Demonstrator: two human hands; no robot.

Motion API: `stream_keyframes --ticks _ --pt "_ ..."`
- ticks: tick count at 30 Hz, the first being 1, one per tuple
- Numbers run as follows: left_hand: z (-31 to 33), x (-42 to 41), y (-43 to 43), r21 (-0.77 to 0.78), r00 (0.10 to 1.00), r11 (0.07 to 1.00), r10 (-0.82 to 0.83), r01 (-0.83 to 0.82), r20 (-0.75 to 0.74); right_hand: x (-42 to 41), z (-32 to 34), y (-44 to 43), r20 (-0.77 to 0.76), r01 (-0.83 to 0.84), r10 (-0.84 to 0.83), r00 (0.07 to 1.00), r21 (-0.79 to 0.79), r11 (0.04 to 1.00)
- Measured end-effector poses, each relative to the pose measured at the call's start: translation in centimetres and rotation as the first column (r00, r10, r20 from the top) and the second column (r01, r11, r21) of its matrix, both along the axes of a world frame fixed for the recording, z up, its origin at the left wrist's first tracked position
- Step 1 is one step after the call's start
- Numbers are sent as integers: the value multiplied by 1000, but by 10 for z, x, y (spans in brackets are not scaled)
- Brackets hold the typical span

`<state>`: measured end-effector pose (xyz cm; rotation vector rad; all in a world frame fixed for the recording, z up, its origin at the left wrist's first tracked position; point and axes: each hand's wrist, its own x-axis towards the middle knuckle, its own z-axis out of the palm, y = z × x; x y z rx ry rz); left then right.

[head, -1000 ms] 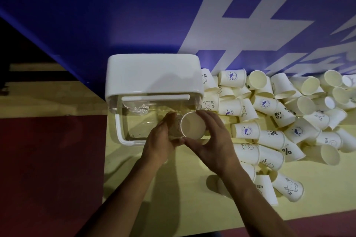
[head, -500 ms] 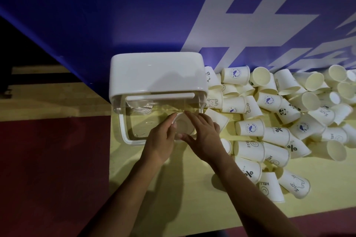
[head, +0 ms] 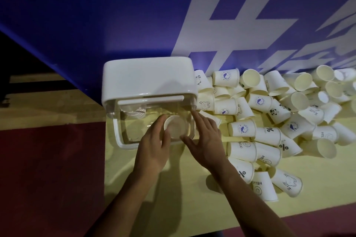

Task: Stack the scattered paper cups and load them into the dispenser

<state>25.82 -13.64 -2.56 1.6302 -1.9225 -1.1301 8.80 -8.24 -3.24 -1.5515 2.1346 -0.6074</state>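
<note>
A white paper cup (head: 175, 126) sits mouth-up inside the dispenser (head: 148, 82), a clear box with a white lid, standing at the left end of the yellow table. My left hand (head: 154, 146) lies against the cup's left rim with fairly straight fingers. My right hand (head: 206, 137) is spread beside it, its fingertips on the dispenser's clear right edge and its thumb near the cup's lower rim. A big heap of scattered paper cups (head: 269, 113), plain or printed, lies to the right.
The yellow table (head: 173, 188) has a bare strip in front of me. A blue wall with white lettering (head: 221, 25) rises right behind the dispenser and the heap. Left of the table the red floor (head: 48, 169) drops away.
One second ago both hands held the cup at the dispenser's opening. They moved it inward; now it sits inside and my right hand's fingers have spread off it.
</note>
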Motion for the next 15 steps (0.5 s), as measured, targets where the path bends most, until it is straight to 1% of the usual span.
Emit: stream_keyframes --ticks 2,5,7,9,11,15 --pt "20 -14 15 -76 997 997 -3 -3 -75 -20 10 14 3 39 -39 999 -71 997" --pt "38 -55 32 -172 974 975 -169 142 -151 -55 21 37 19 150 -148 989 -95 984" --pt "48 -96 37 -174 951 960 -251 221 -181 -84 26 55 13 205 -205 979 -107 973" --pt "55 -136 39 -191 933 935 -329 300 -143 -112 31 72 5 233 -234 972 -116 966" --pt "57 -179 40 -206 909 898 -410 388 -80 -143 38 89 0 276 -277 961 -90 957" --pt "60 -258 38 -202 884 866 -468 458 -5 -198 45 115 -17 357 -359 933 -61 932"
